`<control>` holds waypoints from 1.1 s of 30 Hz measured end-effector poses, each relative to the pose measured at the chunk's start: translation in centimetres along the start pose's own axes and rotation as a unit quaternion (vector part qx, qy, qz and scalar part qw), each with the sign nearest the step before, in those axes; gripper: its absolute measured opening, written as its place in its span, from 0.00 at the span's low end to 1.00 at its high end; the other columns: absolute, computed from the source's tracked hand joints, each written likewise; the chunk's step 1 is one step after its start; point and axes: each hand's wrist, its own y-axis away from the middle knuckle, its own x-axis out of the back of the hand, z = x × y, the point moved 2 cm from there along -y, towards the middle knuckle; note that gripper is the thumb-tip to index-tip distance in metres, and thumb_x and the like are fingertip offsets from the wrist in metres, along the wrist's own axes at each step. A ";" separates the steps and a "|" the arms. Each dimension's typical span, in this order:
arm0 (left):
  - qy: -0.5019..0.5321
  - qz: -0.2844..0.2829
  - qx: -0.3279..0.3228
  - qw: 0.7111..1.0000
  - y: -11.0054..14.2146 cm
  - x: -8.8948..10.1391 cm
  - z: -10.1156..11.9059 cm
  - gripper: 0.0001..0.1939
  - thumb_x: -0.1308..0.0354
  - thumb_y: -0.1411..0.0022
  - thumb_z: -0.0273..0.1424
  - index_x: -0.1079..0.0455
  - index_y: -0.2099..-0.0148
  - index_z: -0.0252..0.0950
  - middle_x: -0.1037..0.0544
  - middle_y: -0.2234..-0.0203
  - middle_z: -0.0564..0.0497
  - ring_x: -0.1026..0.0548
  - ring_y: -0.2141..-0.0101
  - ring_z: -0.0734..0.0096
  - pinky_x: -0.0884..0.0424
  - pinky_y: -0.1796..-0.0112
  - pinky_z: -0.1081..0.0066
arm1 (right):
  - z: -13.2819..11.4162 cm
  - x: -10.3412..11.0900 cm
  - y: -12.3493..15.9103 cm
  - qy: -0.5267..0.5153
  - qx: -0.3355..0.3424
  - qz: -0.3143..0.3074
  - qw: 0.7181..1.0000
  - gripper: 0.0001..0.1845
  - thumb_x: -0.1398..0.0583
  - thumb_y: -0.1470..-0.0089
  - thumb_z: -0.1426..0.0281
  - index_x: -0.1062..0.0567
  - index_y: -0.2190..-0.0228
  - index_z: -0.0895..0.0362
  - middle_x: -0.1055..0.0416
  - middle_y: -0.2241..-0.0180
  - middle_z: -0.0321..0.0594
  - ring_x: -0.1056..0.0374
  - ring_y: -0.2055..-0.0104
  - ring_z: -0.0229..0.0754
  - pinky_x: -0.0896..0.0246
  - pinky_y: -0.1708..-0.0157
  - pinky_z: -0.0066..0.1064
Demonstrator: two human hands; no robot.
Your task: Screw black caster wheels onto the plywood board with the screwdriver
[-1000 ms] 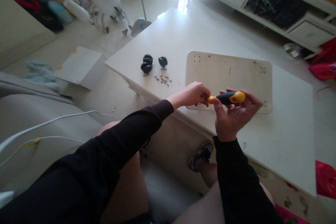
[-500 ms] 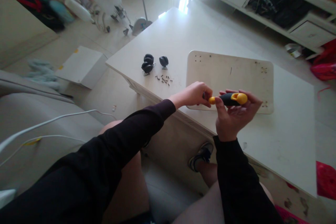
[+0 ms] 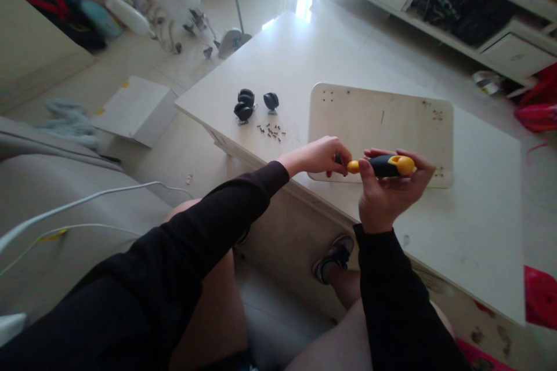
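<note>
My right hand (image 3: 389, 188) cradles the black and yellow handle of a screwdriver (image 3: 383, 166), held level above the near edge of a pale board (image 3: 380, 127) with rounded corners. My left hand (image 3: 319, 155) is pinched closed at the tool's front end; what its fingers grip there is hidden. The board lies flat on a white table (image 3: 456, 226) and shows small screw holes near its corners. Farther left on the table stand black caster wheels (image 3: 246, 105) and a scatter of several small dark screws (image 3: 270, 130).
I sit on a grey sofa (image 3: 52, 197) with white cables across it, my knees and a sandalled foot (image 3: 333, 258) by the table's front edge. A white box (image 3: 137, 107) lies on the floor to the left. A low white cabinet (image 3: 435, 6) runs along the back right.
The screwdriver and my right hand have shifted slightly to the right. My left hand stays pinched at the tool's tip.
</note>
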 end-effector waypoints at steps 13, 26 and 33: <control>0.010 0.006 -0.007 1.000 0.0 0.4 -0.4 0.02 0.30 0.39 0.21 0.18 0.65 0.30 0.19 0.76 0.51 0.24 0.78 0.78 0.28 0.74 0.75 | 0.5 0.2 0.3 -0.003 -0.054 0.033 0.998 0.34 0.23 0.55 0.63 0.33 0.51 0.48 0.23 0.57 0.33 0.19 0.55 0.43 0.18 0.57 0.41; -0.001 -0.009 -0.020 1.000 0.1 0.2 -0.3 0.04 0.31 0.37 0.24 0.16 0.58 0.31 0.17 0.71 0.49 0.24 0.78 0.79 0.28 0.73 0.76 | -0.3 -0.1 -0.5 -0.033 0.014 0.050 0.998 0.34 0.22 0.56 0.67 0.31 0.52 0.50 0.34 0.54 0.31 0.20 0.63 0.36 0.15 0.59 0.40; -0.024 0.031 -0.019 0.999 -0.2 -0.2 -0.6 0.02 0.33 0.37 0.21 0.19 0.64 0.30 0.18 0.73 0.50 0.27 0.80 0.81 0.31 0.76 0.77 | -0.2 0.1 -0.4 -0.012 -0.042 0.040 0.998 0.41 0.20 0.61 0.63 0.34 0.50 0.46 0.33 0.51 0.32 0.21 0.57 0.39 0.15 0.58 0.42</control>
